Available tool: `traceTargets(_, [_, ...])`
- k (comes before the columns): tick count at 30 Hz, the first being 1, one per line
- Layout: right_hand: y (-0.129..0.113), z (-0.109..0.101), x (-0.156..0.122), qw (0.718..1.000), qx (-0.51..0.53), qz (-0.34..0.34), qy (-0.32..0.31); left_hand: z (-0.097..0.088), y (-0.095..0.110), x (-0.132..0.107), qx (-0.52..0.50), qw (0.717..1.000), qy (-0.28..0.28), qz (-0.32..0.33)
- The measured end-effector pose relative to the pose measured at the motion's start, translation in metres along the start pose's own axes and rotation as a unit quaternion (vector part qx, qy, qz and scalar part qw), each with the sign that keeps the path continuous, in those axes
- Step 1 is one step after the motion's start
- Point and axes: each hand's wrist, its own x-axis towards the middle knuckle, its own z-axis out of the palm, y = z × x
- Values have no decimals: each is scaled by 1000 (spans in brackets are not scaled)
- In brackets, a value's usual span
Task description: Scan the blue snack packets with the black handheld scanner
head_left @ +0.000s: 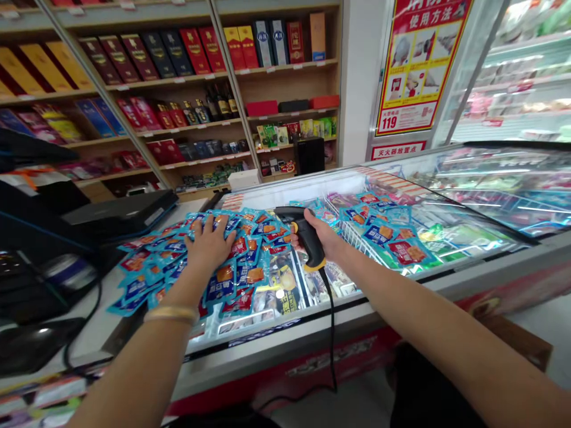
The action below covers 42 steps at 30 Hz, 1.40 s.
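My right hand (323, 238) is wrapped round the handle of a black and yellow barcode scanner (311, 241), its head pointing left over the freezer. A black cable (332, 327) hangs from the handle toward the floor. My left hand (209, 244) lies with fingers spread on a large heap of small blue snack packets (250, 264), some with red or dark blue labels. The heap covers the freezer's left end and spills onto the counter. A smaller group of similar packets (383, 229) lies to the right of the scanner, on the freezer glass.
The glass-topped chest freezer (446, 238) holds bagged goods and white wire baskets. On the left counter (96, 339) stand dark checkout equipment and a black device (122, 211). Shelves (187, 77) with boxes and bottles line the back, beside a red poster (422, 65).
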Motion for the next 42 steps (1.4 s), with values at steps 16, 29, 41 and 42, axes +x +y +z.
traceTargets(16, [-71, -68, -101, 985, 18, -168, 42, -7, 163, -23, -181, 951, 117, 220])
traceTargets(29, [-77, -133, -152, 968, 18, -198, 150, 35, 302, -57, -253, 929, -43, 268])
traceTargets(41, [-74, -126, -155, 967, -21, -201, 157, 43, 278, -36, -563, 824, -45, 55])
traceTargets(42, [-74, -126, -155, 967, -23, -201, 153, 41, 277, -35, -605, 794, -50, 20])
